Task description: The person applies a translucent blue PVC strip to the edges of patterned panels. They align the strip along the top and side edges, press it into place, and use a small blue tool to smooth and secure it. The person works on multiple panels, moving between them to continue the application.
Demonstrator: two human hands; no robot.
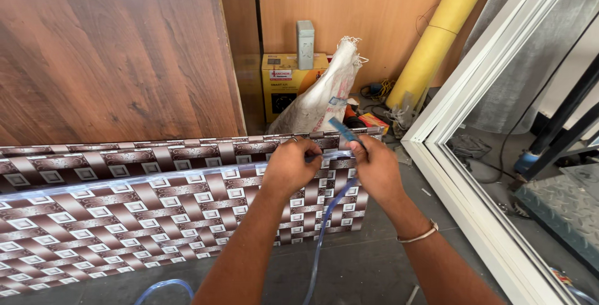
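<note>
A clear blue tube point(324, 230) is pinched by the left hand point(290, 166) and right hand point(376, 171) fingers above the patterned panel point(125, 211), its length hanging loose below.

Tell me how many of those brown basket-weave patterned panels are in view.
2. One patterned panel stands behind, against the wooden board; the front panel leans before it, its top edge under the left hand and right hand. More may be hidden behind.
</note>
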